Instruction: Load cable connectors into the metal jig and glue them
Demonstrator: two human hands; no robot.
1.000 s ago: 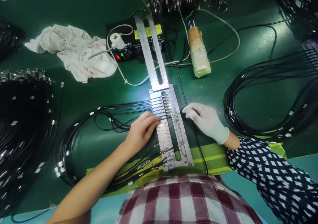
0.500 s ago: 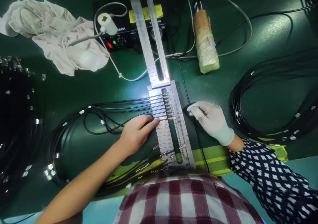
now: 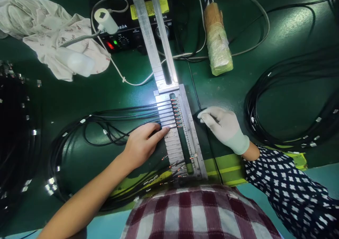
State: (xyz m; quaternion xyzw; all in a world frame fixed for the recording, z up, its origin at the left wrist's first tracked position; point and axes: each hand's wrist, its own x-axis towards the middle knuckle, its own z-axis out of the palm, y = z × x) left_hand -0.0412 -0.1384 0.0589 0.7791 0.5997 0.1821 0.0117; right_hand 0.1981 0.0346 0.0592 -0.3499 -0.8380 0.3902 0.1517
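Observation:
My bare left hand (image 3: 141,143) lies at the left edge of a slotted metal jig (image 3: 173,143), thumb and fingers closed round the lowest of several black cables (image 3: 129,108) laid across it. The stripped cable ends, with small coloured wires and connectors (image 3: 178,113), line up over the jig's long slot. To the right of the jig is my right hand (image 3: 222,126) in a white glove, its fingertips pinched together beside a single black cord (image 3: 194,87). Whatever may be in that pinch is too small to see. More wire ends (image 3: 181,168) rest on the jig's near end.
Behind the jig stands a black control box (image 3: 119,37) with red and green lights. A white cloth (image 3: 66,34) with a bottle lies at left, a wrapped tool (image 3: 218,44) at right. Coiled black cables (image 3: 251,122) sit on both sides. A metal rail (image 3: 148,34) crosses over the box.
The view has shifted slightly, so the box, cloth and jig sit a little further left and higher. Both hands hold nearly the same pose at the jig.

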